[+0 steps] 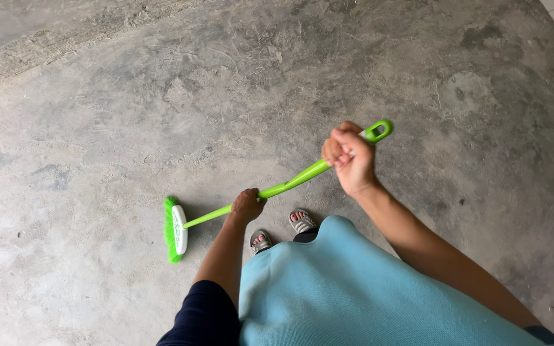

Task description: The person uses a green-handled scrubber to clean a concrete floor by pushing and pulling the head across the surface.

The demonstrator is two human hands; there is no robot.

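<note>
Bare concrete floor (97,115) under us; our left hand (247,205) and right hand (349,157) both grip the green broom (238,206).

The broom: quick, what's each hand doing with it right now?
Left hand: closed around the green broom handle, lower down.
Right hand: closed around the handle near its top.

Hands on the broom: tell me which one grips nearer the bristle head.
The left hand, low on the green handle towards the bristle head. The right hand holds the top end by the hanging loop.
</note>
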